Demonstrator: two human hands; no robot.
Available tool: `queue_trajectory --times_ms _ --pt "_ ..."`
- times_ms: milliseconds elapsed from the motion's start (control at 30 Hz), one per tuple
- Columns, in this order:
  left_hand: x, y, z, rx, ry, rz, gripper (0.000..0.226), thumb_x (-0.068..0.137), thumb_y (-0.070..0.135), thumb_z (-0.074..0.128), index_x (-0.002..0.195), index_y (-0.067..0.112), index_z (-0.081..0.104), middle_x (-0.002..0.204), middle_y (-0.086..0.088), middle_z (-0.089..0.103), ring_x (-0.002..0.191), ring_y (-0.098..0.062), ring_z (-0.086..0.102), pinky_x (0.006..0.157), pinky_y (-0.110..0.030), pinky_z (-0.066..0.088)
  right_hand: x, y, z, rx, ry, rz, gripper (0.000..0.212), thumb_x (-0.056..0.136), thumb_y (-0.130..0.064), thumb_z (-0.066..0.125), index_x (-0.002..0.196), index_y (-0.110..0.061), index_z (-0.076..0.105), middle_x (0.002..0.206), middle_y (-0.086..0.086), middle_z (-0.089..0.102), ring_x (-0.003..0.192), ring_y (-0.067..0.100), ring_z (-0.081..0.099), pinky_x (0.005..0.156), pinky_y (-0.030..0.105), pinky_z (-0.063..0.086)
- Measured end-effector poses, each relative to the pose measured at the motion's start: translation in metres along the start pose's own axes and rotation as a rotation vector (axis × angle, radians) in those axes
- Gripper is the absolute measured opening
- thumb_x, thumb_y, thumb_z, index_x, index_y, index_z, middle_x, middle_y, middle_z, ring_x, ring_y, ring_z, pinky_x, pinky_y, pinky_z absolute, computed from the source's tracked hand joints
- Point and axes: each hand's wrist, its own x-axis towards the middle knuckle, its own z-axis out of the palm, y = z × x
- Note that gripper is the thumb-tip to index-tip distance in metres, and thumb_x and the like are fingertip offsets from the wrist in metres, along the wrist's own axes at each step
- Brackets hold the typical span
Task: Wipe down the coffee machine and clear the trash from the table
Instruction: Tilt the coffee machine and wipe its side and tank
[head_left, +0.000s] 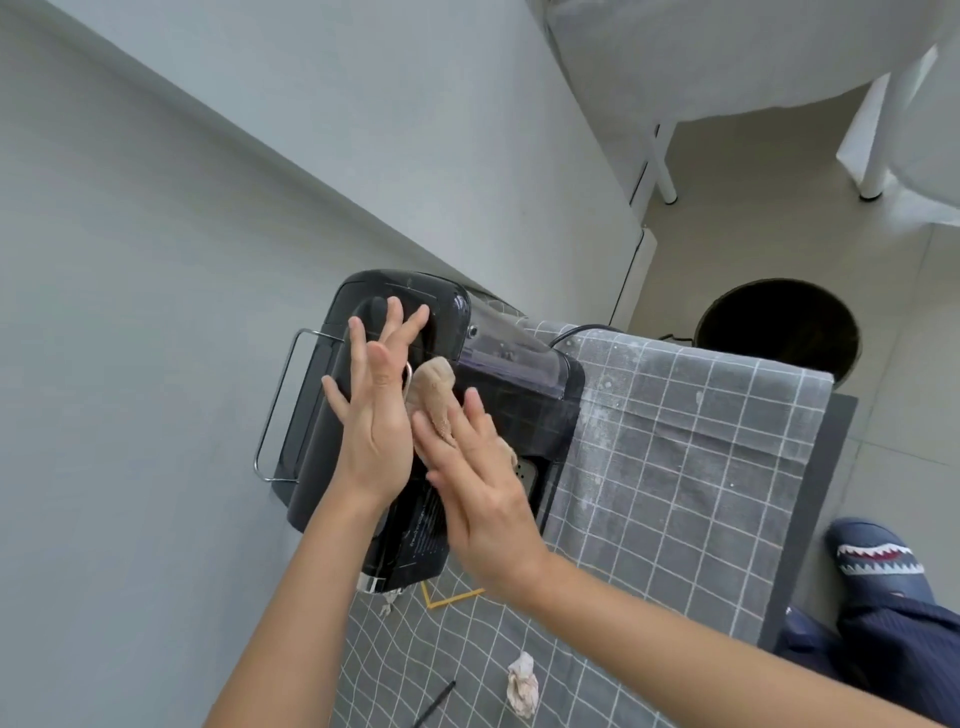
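Now steady black coffee machine (395, 415) at table's far left with left hand (371, 410), fingers splayed, gripping nothing; press beige cloth (434, 400) flat under right hand (483, 493), fingers straight, wiping evenly. Crumpled tissue (522, 685) waits near.

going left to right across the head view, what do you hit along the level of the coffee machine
metal handle → left hand → beige cloth → right hand → checked tablecloth → black bin
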Motion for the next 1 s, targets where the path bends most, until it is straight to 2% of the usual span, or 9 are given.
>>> queue_trajectory --times_ms 133,233,367,400,533,633,733,867,1000 --pt "-0.001 0.003 0.000 0.006 -0.013 -0.004 0.067 0.080 0.073 -0.010 0.132 0.061 0.030 0.152 0.035 0.012 0.141 0.006 -0.016 0.107 -0.045 -0.027 0.047 0.015 -0.017 0.002 0.068 0.088 0.041 0.102 -0.012 0.043 0.141 -0.006 0.050 0.156 0.016 0.032 0.151 0.032 0.015 0.121 0.043 0.023" --pt "0.000 0.006 0.001 -0.003 -0.021 0.001 0.061 0.082 0.069 -0.009 0.130 0.063 0.029 0.152 0.033 0.013 0.141 0.007 -0.016 0.107 -0.043 -0.027 0.050 0.020 -0.021 -0.049 0.073 0.084 0.039 0.101 -0.007 0.045 0.139 -0.006 0.052 0.157 0.017 0.030 0.151 0.035 0.012 0.120 0.052 0.021" --pt "-0.002 0.006 0.002 -0.071 -0.018 0.008 0.078 0.081 0.071 -0.007 0.139 0.045 0.038 0.154 0.026 0.017 0.143 0.002 -0.014 0.094 -0.003 -0.025 -0.007 0.021 -0.013 -0.103 -0.139 -0.199 0.036 0.099 0.001 0.050 0.133 -0.006 0.059 0.153 0.020 0.033 0.150 0.036 0.015 0.117 0.057 0.026" --pt "-0.002 0.006 0.001 -0.076 -0.016 0.010 0.079 0.081 0.072 -0.006 0.139 0.044 0.038 0.155 0.026 0.017 0.143 0.002 -0.014 0.091 0.001 -0.024 -0.006 0.023 -0.014 -0.099 -0.151 -0.229 0.035 0.099 0.000 0.050 0.132 -0.007 0.060 0.152 0.020 0.033 0.150 0.034 0.014 0.117 0.054 0.027" --pt "0.002 -0.001 0.001 -0.018 -0.023 0.006 0.077 0.077 0.078 -0.009 0.136 0.055 0.035 0.152 0.033 0.016 0.142 0.005 -0.015 0.100 -0.033 -0.029 0.047 0.028 -0.025 -0.107 -0.003 -0.101 0.034 0.097 -0.001 0.052 0.128 -0.009 0.064 0.155 0.022 0.031 0.149 0.039 0.014 0.121 0.036 0.018" --pt "0.002 -0.001 0.001 0.006 -0.017 0.011 0.076 0.078 0.077 -0.009 0.136 0.055 0.035 0.152 0.032 0.016 0.141 0.005 -0.016 0.101 -0.037 -0.029 0.050 0.025 -0.023 -0.079 0.023 -0.030 0.033 0.098 -0.003 0.051 0.128 -0.010 0.064 0.158 0.019 0.025 0.150 0.038 0.009 0.122 0.041 0.016" --pt "0.001 0.000 0.000 0.021 -0.004 0.001 0.070 0.085 0.069 -0.007 0.137 0.051 0.036 0.152 0.032 0.016 0.141 0.006 -0.015 0.105 -0.042 -0.028 0.017 0.022 -0.015 -0.063 -0.070 -0.116 0.036 0.097 -0.001 0.053 0.131 -0.010 0.061 0.157 0.019 0.023 0.150 0.041 0.009 0.121 0.050 0.020" --pt "0.001 0.001 0.002 0.039 0.014 -0.008 0.061 0.089 0.059 -0.004 0.135 0.054 0.035 0.152 0.033 0.016 0.140 0.008 -0.014 0.108 -0.044 -0.025 0.043 0.033 -0.026 -0.068 -0.050 -0.149 0.038 0.097 0.001 0.052 0.132 -0.009 0.060 0.156 0.026 0.024 0.149 0.042 0.010 0.122 0.041 0.016" --pt "0.002 0.001 0.003 0.043 0.009 -0.011 0.055 0.094 0.051 -0.003 0.136 0.053 0.033 0.152 0.032 0.016 0.141 0.006 -0.014 0.109 -0.046 -0.025 0.092 0.033 -0.034 0.074 0.172 0.291 0.041 0.104 -0.015 0.043 0.143 -0.021 0.048 0.163 0.007 0.019 0.152 0.023 0.008 0.122 0.046 0.020"
